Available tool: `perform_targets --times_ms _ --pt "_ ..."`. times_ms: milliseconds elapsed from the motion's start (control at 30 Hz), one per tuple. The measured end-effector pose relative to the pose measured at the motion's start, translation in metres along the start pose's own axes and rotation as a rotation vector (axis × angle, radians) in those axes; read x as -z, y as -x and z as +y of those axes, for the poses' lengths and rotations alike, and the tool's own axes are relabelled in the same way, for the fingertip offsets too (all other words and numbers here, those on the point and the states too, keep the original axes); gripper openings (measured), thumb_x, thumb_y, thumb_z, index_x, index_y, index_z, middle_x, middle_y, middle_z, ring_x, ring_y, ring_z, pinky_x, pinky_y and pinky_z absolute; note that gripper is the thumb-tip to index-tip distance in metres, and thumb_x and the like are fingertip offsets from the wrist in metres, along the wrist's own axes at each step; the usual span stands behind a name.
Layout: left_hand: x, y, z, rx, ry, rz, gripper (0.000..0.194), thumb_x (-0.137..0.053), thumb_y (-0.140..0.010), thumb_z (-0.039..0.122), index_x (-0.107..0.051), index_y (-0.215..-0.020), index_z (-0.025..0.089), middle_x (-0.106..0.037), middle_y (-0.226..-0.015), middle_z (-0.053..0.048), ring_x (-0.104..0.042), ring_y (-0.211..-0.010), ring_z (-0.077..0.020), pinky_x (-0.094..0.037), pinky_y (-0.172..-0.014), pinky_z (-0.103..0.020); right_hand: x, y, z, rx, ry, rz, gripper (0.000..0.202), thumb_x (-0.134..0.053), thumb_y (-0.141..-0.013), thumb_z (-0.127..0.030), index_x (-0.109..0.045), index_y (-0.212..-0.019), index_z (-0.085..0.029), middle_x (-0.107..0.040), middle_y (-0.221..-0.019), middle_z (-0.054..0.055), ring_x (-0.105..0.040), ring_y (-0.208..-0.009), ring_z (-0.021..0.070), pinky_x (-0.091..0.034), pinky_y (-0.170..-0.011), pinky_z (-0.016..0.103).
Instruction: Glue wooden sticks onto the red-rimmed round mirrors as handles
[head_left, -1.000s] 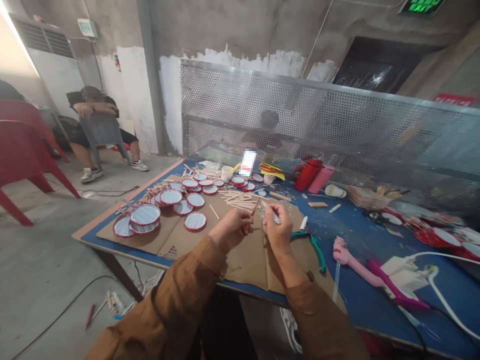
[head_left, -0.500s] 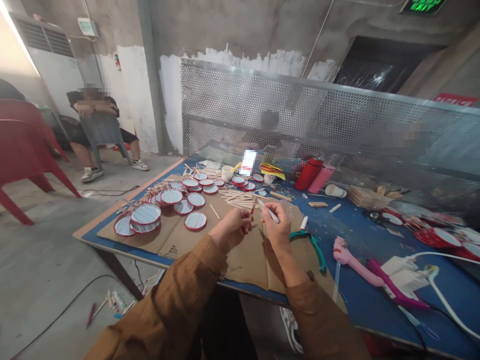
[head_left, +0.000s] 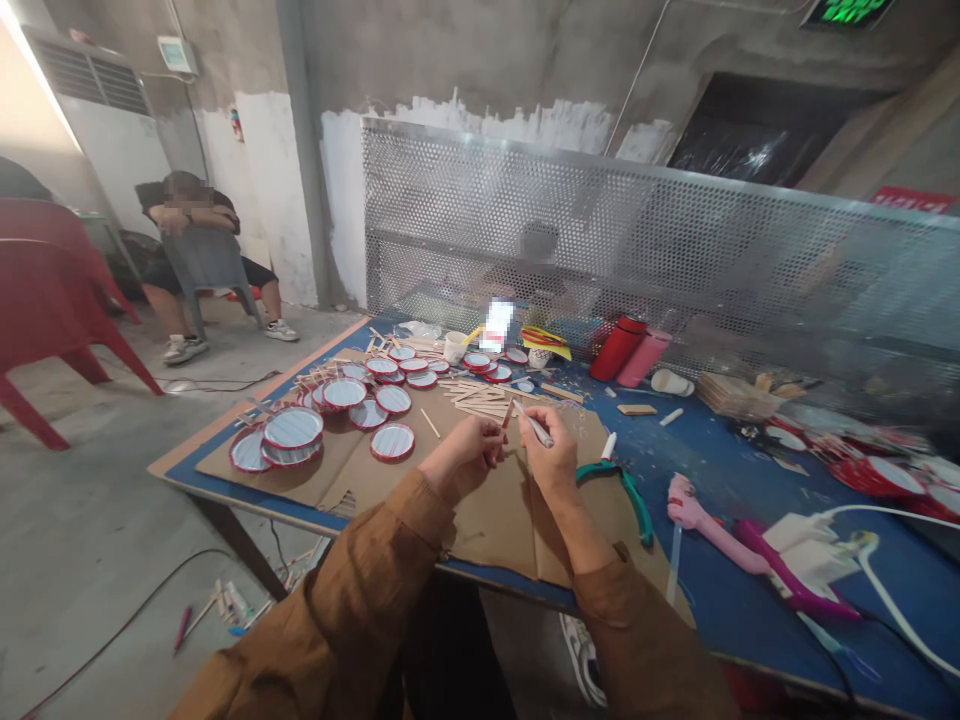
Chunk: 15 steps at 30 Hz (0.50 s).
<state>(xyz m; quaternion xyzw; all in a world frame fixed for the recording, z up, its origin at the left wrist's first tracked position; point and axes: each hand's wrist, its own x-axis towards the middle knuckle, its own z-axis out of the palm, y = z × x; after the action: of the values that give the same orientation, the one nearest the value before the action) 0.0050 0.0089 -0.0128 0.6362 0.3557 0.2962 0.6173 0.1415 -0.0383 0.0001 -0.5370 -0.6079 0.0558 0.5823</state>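
Note:
My left hand [head_left: 474, 450] is closed on a small wooden stick [head_left: 508, 414], whose reddish-brown end points up. Close beside it, my right hand [head_left: 556, 456] grips a white marker pen [head_left: 538, 430], its tip tilted towards the stick. Whether tip and stick touch, I cannot tell. Both hands are above a brown cardboard sheet [head_left: 480, 530]. Behind them lies a pile of flat wooden sticks [head_left: 480, 398]. To the left are several round discs [head_left: 392, 441] with red rims and pale faces, some stacked. A white cap-like piece [head_left: 609, 446] stands right of my right hand.
Teal-handled pliers [head_left: 636, 505] and a pink glue gun [head_left: 712, 530] lie on the right, near white plugs [head_left: 802, 548] with cables. A red bottle [head_left: 618, 348] and pink bottle [head_left: 644, 359] stand at the back before a perforated metal screen [head_left: 465, 210]. A person [head_left: 199, 240] sits far left.
My right hand and the marker have shifted slightly, bringing the tip closer to the stick's end. My left hand stays almost in place.

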Motion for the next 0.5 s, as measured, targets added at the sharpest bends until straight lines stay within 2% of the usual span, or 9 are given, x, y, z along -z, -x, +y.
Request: perform_targets --times_ms 500 --pt "0.0005 0.0000 -0.0016 0.006 0.015 0.014 0.006 -0.055 -0.079 0.013 -0.056 -0.073 0.013 -0.052 -0.045 0.003 -0.049 -0.037 -0.0071 -0.034 -0.040 -0.017 0.0020 0.0008 -0.0014 0.151 0.120 0.033 0.011 -0.056 -0.084 -0.031 -0.062 -0.086 -0.021 -0.065 -0.078 0.003 -0.060 -0.071 0.0177 -0.048 -0.067 0.030"
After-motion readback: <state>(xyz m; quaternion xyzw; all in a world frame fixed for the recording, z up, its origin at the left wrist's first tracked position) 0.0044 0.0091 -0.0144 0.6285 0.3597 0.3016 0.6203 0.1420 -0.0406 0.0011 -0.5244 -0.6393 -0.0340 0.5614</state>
